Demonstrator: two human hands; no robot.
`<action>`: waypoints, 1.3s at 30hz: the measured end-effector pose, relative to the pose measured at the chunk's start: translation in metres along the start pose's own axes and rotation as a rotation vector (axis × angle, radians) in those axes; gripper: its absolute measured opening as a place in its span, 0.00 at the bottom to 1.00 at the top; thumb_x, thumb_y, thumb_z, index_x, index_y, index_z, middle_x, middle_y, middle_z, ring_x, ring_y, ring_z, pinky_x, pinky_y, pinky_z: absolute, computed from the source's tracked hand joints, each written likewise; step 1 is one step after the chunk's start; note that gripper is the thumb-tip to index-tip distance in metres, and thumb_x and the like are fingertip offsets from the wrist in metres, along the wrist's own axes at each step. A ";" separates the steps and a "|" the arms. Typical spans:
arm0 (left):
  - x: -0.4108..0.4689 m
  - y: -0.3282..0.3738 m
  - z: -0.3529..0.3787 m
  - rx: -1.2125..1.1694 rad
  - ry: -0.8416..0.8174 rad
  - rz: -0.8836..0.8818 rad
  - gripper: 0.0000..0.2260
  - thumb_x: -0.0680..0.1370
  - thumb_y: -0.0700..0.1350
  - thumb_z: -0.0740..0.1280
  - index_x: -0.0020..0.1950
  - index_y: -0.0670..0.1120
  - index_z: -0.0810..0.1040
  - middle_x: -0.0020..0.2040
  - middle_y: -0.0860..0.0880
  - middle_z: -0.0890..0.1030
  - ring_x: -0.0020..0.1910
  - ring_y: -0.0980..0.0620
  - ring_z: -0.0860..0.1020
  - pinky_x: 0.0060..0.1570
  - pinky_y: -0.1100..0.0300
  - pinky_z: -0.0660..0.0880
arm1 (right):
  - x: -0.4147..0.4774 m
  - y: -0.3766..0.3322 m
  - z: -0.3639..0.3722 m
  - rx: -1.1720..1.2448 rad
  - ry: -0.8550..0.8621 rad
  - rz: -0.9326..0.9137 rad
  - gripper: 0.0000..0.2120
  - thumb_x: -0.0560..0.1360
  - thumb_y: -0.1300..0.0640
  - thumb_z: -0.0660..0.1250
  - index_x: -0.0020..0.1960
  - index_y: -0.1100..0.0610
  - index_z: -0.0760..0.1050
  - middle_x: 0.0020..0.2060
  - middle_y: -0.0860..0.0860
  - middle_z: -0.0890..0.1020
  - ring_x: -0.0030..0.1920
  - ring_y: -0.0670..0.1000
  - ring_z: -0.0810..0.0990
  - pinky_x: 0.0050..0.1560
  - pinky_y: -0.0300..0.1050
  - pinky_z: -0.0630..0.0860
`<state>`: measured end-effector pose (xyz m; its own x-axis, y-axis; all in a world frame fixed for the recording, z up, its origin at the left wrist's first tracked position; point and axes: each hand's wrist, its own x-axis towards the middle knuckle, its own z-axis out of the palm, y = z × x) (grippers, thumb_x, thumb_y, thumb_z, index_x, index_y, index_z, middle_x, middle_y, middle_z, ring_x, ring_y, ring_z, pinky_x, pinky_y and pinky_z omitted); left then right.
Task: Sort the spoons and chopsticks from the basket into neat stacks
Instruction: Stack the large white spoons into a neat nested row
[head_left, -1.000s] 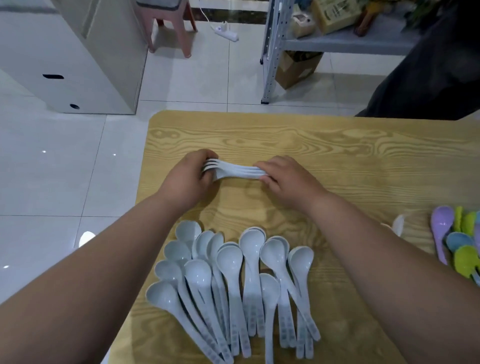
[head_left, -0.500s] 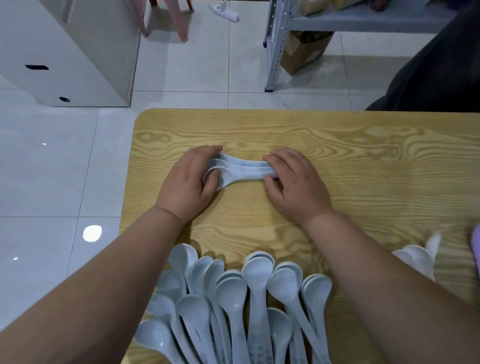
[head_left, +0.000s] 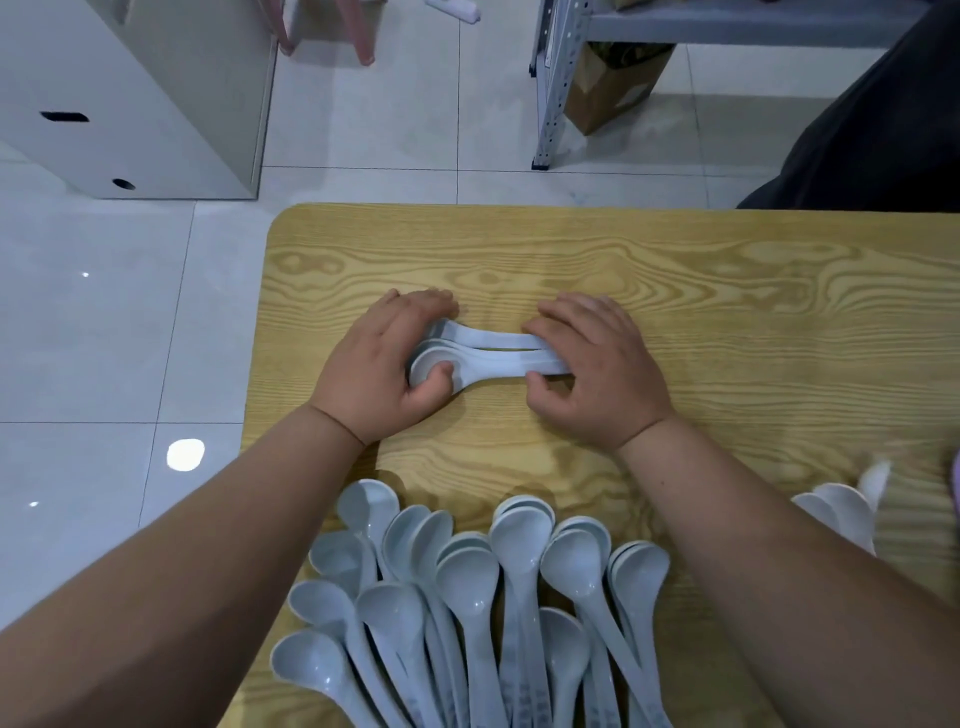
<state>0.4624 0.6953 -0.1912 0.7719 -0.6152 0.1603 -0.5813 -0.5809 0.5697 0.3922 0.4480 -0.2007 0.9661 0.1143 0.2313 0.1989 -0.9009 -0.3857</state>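
A small stack of white spoons (head_left: 493, 356) lies sideways on the wooden table (head_left: 675, 291), bowls to the left, handles to the right. My left hand (head_left: 387, 364) curls round the bowl end, thumb inside the front bowl. My right hand (head_left: 597, 366) grips the handle end, fingers over the top and thumb below. Nearer to me, several loose white spoons (head_left: 483, 597) lie fanned out with bowls pointing away. No chopsticks and no basket are in view.
More white spoons (head_left: 841, 512) lie at the right edge beside a purple sliver (head_left: 955, 480). The table's left edge drops to tiled floor. Beyond it stand a white cabinet (head_left: 130, 93), a metal shelf (head_left: 558, 83) and a dark-clothed person (head_left: 883, 130).
Both hands have lowered the spoon stack from just above the table onto it and pressed it together from both ends. The camera has tilted down, so the coloured spoons at right left the view.
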 end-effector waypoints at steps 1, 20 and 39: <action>-0.001 0.000 0.000 0.002 -0.003 0.000 0.24 0.75 0.53 0.63 0.67 0.42 0.76 0.67 0.47 0.77 0.69 0.50 0.74 0.74 0.49 0.63 | 0.000 0.000 -0.001 -0.007 -0.012 -0.002 0.23 0.69 0.46 0.66 0.61 0.55 0.81 0.60 0.53 0.81 0.66 0.57 0.76 0.70 0.60 0.67; -0.005 0.015 -0.016 -0.066 0.032 -0.169 0.27 0.74 0.54 0.62 0.72 0.46 0.72 0.71 0.48 0.73 0.71 0.48 0.68 0.71 0.58 0.63 | 0.004 -0.006 -0.027 -0.004 -0.341 0.101 0.34 0.73 0.37 0.55 0.74 0.51 0.70 0.72 0.50 0.72 0.75 0.54 0.66 0.76 0.52 0.59; -0.081 0.157 0.018 0.177 -0.233 0.000 0.20 0.71 0.52 0.73 0.60 0.45 0.81 0.51 0.44 0.80 0.51 0.38 0.76 0.54 0.47 0.75 | -0.223 -0.110 -0.102 0.194 -0.448 0.764 0.39 0.74 0.37 0.69 0.78 0.48 0.57 0.70 0.49 0.67 0.69 0.50 0.68 0.58 0.42 0.69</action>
<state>0.3041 0.6438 -0.1294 0.7040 -0.7090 -0.0404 -0.6329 -0.6522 0.4172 0.1382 0.4791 -0.1188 0.8115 -0.2968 -0.5033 -0.5377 -0.7163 -0.4447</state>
